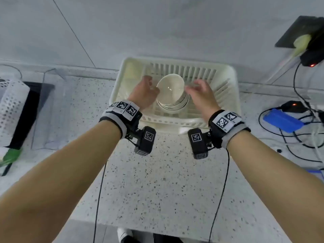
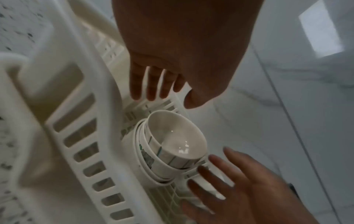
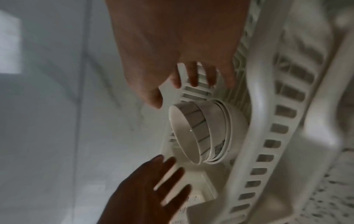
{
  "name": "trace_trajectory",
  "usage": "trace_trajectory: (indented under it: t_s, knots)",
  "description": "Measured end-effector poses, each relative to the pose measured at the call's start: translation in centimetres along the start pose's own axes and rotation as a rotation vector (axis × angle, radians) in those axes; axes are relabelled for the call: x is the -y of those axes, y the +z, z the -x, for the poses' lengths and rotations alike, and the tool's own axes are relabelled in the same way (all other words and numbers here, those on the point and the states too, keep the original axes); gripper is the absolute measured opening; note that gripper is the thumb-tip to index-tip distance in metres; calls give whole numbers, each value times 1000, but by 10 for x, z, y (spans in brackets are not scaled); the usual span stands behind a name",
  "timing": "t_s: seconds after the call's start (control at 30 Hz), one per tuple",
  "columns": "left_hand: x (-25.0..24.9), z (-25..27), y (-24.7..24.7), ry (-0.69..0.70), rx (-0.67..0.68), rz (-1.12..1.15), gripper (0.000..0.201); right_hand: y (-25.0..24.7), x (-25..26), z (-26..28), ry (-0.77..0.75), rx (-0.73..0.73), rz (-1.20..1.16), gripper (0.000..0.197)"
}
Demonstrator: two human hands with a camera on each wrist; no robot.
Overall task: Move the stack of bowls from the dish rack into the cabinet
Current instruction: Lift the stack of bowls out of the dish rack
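Observation:
A stack of white bowls (image 1: 171,92) with faint grey-green stripes on their sides stands in the cream slatted dish rack (image 1: 226,95) on the speckled counter. My left hand (image 1: 145,90) hovers just left of the stack, fingers spread and relaxed. My right hand (image 1: 201,95) hovers just right of it, also spread. Neither hand touches the bowls. The left wrist view shows the stack of bowls (image 2: 172,145) between my left hand (image 2: 162,89) and my right hand (image 2: 226,178). In the right wrist view the bowls (image 3: 199,133) sit below my right hand (image 3: 184,84). No cabinet is in view.
A perforated white basket (image 1: 12,106) and a clear tray (image 1: 50,109) stand at the left. At the right lie a blue device (image 1: 283,120), black cables (image 1: 298,95) and a wall socket (image 1: 305,32). The tiled wall (image 1: 122,23) rises right behind the rack.

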State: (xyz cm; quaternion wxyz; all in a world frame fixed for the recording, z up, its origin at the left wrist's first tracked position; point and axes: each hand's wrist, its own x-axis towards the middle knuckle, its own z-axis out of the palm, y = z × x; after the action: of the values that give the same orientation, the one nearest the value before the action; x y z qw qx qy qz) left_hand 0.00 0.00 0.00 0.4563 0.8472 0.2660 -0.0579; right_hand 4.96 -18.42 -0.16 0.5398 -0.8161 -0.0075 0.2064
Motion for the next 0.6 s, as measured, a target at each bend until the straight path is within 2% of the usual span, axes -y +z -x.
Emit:
trace_trajectory:
  t_s: [0.07,0.13,0.2,0.27,0.37,0.5,0.6]
  knots:
    - [-3,-21,13,-121,64,32,49,8,0,-19,126,77,-17,70]
    - [-5,-32,25,-221,150,35,47,16,-2,-31,227,161,-43,70]
    - [0,-39,34,-288,213,85,51,22,-4,-39,262,193,-62,66]
    - [9,-45,40,-334,252,262,60,25,-7,-45,267,209,-82,65]
    - [12,-54,46,-410,201,424,62,26,-6,-46,290,236,-105,74]
    - [0,-42,40,-309,152,311,56,22,-1,-38,237,217,-139,58]
    - [-8,-26,25,-238,139,333,60,15,8,-27,160,194,-121,60]
